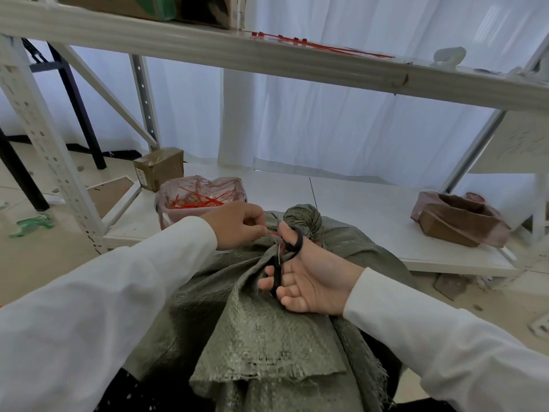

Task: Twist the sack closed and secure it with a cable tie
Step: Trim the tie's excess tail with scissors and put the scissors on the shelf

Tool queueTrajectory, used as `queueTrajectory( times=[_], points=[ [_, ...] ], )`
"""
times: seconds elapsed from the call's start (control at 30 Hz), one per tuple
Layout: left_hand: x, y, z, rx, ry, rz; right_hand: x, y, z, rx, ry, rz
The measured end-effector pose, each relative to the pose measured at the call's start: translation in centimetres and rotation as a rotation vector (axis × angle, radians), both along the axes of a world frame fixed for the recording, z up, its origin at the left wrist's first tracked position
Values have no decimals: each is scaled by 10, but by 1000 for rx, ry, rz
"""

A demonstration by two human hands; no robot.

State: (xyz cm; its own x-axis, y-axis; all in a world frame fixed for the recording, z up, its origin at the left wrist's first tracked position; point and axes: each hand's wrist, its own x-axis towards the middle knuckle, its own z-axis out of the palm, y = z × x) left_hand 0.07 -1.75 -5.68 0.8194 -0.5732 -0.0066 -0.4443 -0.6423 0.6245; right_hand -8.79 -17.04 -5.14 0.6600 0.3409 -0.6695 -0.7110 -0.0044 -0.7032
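Your left hand (237, 224) pinches the red cable tie (272, 233) at the twisted neck of the woven sack (267, 322); your right hand (309, 281) is closed on black scissors (285, 251). The fabric looks soft and floppy, so hold the tie's stiff tail.

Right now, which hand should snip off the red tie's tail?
The right hand, I'd guess. It already holds the scissors at the sack's twisted neck, while the left hand pinches the red tie beside the blades.
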Motion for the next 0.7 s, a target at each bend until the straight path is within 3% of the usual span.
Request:
queueTrajectory(
  times=[0.23,0.43,0.53,0.7],
  points=[
    [8,5,-4,42,-38,5,-1,7,-2,6,-29,-104],
    [11,8,0,194,-192,21,-2,3,6,-79,-57,-76],
    [17,19,3,259,-409,130,-13,9,4,-92,-82,-35],
    [27,50,7,146,-336,351,-17,16,6,-62,-237,16]
  ],
)
